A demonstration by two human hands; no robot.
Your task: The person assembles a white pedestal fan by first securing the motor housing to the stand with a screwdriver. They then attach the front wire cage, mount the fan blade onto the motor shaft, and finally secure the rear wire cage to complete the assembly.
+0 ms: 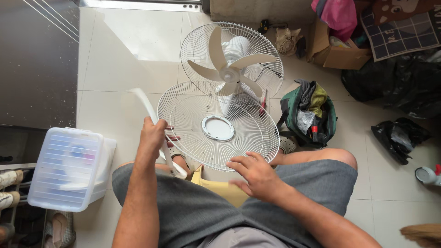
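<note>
On the tiled floor (128, 59), between the seated person's knees, a white front grille (218, 126) is held flat, with its round centre cap facing up. It overlaps the lower edge of the rear guard (193, 50), behind which the five white fan blades (229, 69) and the motor housing are exposed. The left hand (152, 135) is closed around a white plastic rim band (146, 106) at the grille's left edge; the band curves up and away from the hand and ends in a clasp near the left knee. The right hand (257, 177) is spread and loose, its fingertips resting at the grille's near rim, gripping nothing firmly. As a judgement, the band is being worked at the grille's circumference, so it is best kept untwisted and fed evenly along the rim while the grille is steadied by the free hand. Pressure on the thin wires is best kept light, since they appear easily bent. A red-handled screwdriver (262, 103) lies beside the fan, a green tool bag (310, 115) stands to the right, and a translucent plastic box (69, 167) sits at the left.
</note>
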